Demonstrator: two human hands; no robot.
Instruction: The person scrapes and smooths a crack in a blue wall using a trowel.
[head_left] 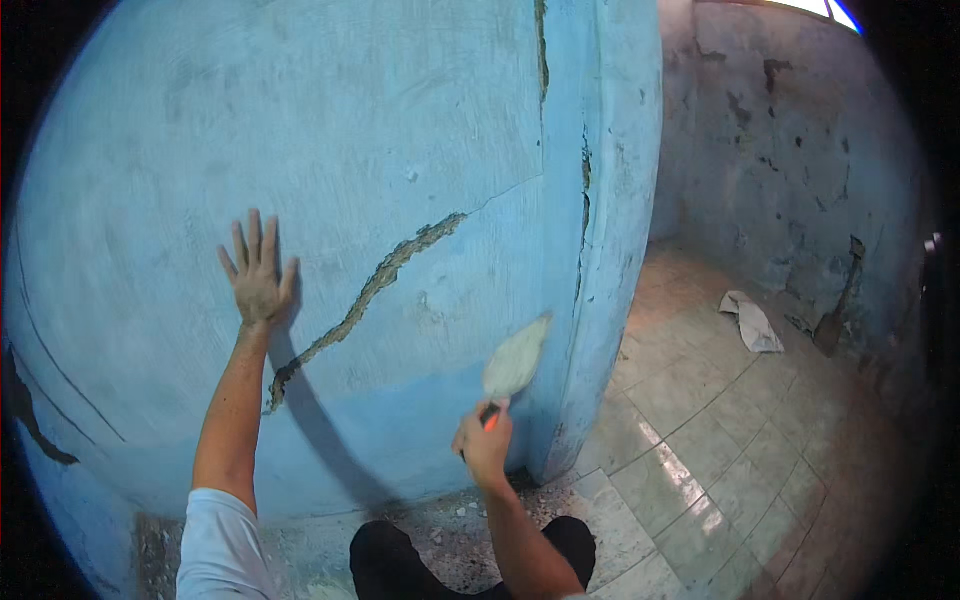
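My left hand (260, 272) lies against the blue wall (300, 150) with its fingers spread, holding nothing. A jagged, opened-up crack (375, 285) runs diagonally over the wall just right of that hand, baring rough brown material. My right hand (487, 440) is closed round the black and orange handle of a trowel (516, 360). The pale, leaf-shaped blade points up and to the right, in front of the lower wall near its right corner. Whether the blade touches the wall, I cannot tell.
More cracks run down the wall's corner post (586, 200). Rubble (455, 530) lies along the wall's foot, by my knees. To the right, a tiled floor (700, 430) leads to a stained, chipped far wall (790, 150). A crumpled white sack or cloth (752, 320) rests on that floor.
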